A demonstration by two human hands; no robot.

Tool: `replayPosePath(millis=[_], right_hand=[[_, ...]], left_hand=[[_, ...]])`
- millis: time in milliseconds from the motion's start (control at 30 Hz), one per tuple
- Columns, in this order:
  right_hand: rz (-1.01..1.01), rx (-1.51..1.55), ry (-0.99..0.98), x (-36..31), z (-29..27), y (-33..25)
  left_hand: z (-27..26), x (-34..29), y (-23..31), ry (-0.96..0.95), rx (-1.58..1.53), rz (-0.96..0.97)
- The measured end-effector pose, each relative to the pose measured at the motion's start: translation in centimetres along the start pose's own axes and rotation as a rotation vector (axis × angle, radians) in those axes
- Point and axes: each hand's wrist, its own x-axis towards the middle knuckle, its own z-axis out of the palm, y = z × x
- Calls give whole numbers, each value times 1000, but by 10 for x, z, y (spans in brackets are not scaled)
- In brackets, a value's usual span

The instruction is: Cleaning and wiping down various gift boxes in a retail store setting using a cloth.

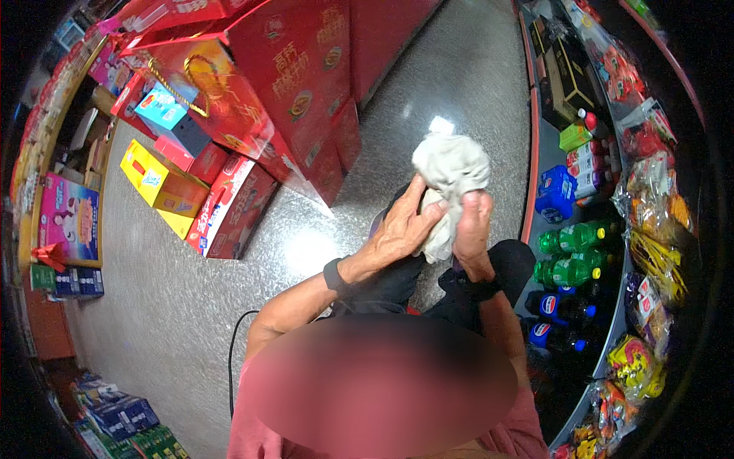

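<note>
The left hand (397, 226) and right hand (472, 229) grasp the bunched white cloth (451, 163) between them, above the floor (191, 321), with red boxes (306, 84) at left and a shelf (546, 138) at right. For control, apply even pressure from both sides; gather the near end, clear of the shelf.

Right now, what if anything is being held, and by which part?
A bunched pale cloth, held by its lower, nearer part between the left hand and right hand; its wadded upper part bulges beyond them.
</note>
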Motion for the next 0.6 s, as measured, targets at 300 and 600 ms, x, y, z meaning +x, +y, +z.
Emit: replayPosePath(millis=[300,600], right_hand=[[82,227,-394,18,24,39],[276,210,-540,32,44,45]], left_hand=[[-28,-31,-23,338,-471,-288],[-146,-45,53,890,3,301]])
